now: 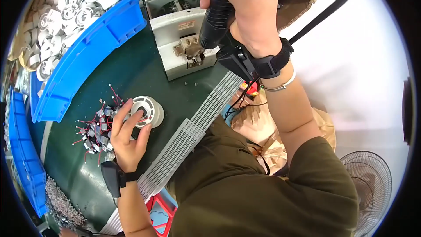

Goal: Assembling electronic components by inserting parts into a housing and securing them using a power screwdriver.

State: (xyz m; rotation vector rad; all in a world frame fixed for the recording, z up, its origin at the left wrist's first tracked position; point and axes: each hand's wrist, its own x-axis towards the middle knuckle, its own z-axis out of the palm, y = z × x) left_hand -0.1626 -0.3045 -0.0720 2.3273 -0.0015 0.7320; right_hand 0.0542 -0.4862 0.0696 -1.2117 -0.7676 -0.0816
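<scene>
My right hand is wrapped round a black electric screwdriver, held nose down. Its lower end is over the metal pick-up block at the front of a grey screw feeder; the bit's tip is hard to make out. On the green table, my left hand grips a white round plastic housing, with fingertips at its rim and over its dark centre. Beside that hand lies a heap of small motors with red and dark wires. A few tiny screws lie in front of the feeder.
A blue bin of white plastic parts stands at the far left, with another blue bin nearer. Small screws are piled at the lower left. White perforated strip edges the table. A fan stands at right.
</scene>
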